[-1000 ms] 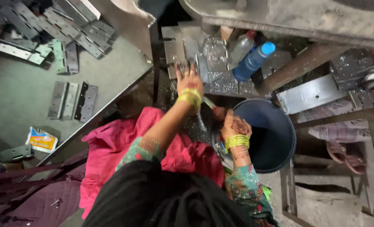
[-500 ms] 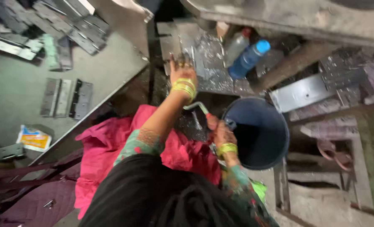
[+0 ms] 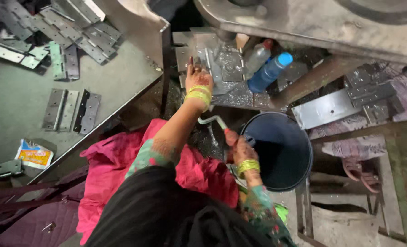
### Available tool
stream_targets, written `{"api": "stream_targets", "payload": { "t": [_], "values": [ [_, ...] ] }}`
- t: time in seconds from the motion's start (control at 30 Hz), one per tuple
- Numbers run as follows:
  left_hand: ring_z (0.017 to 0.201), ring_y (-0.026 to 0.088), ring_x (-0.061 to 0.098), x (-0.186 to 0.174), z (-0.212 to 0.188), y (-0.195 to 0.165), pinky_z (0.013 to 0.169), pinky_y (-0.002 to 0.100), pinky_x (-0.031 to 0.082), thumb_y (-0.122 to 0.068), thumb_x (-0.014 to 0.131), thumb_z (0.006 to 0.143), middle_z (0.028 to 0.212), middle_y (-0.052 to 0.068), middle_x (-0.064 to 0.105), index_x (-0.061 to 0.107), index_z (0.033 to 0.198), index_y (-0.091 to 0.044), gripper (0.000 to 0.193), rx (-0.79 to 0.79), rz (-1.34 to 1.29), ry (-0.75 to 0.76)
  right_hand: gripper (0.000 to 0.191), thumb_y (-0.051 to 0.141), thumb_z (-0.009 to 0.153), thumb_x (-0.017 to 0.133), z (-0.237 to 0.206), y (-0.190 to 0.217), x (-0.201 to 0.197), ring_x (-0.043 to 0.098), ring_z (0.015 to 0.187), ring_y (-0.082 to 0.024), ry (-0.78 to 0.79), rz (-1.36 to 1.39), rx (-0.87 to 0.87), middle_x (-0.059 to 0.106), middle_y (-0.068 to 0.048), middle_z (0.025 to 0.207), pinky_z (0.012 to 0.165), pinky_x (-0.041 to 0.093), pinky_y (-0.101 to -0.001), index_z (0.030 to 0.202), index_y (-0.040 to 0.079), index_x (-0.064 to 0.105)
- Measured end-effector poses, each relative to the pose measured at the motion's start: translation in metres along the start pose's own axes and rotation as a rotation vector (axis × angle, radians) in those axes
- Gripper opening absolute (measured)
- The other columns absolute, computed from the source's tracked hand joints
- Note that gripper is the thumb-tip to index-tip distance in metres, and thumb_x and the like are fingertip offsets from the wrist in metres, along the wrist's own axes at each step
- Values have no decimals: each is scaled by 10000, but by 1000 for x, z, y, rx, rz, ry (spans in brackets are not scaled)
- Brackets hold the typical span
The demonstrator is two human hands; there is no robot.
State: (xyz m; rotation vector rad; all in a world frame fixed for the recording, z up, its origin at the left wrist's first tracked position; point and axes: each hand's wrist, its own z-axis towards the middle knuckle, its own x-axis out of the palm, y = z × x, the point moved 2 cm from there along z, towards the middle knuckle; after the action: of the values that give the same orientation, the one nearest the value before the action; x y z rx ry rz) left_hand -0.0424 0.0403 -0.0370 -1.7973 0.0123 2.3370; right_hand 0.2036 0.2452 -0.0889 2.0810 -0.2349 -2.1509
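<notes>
Fingers of the left hand [image 3: 198, 78] lie spread flat on the metal press plate [image 3: 222, 68], holding nothing. Right hand [image 3: 240, 148] is closed around a red-handled bent lever [image 3: 215, 121] just beside the dark bucket [image 3: 283, 153]. Metal hinges [image 3: 71, 110] lie on the worktop [image 3: 16, 100], near its right edge.
</notes>
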Motion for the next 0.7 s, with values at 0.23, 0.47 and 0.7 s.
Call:
{"api": "stream_targets", "payload": {
  "t": [0.23, 0.47, 0.7],
  "values": [
    [1538, 328, 258, -4, 21, -3, 1236, 536, 94, -208, 366, 994, 1615, 135, 386, 544, 1436, -47, 503, -58, 16, 147, 326, 239, 964, 526, 2, 17, -19, 738, 946, -413, 99, 56, 156, 737, -212, 1034, 811, 578, -536, 1253, 88, 535],
    [1544, 275, 228, -4, 23, 6, 1274, 556, 66, -226, 363, 1014, 1649, 52, 337, 460, 1517, -92, 530, -18, -132, 219, 358, 264, 969, 544, -2, 5, -14, 711, 946, -453, 129, 40, 146, 714, -241, 1063, 811, 555, -563, 1277, 83, 524],
    [1549, 349, 178, -18, 55, -3, 1195, 656, -15, -301, 388, 1031, 1666, 111, 262, 403, 1538, -74, 555, 0, 329, 449, 392, 288, 973, 562, -2, 2, 8, 685, 947, -492, 88, 90, 181, 691, -270, 1092, 812, 532, -589, 1301, 78, 513]
  ]
}}
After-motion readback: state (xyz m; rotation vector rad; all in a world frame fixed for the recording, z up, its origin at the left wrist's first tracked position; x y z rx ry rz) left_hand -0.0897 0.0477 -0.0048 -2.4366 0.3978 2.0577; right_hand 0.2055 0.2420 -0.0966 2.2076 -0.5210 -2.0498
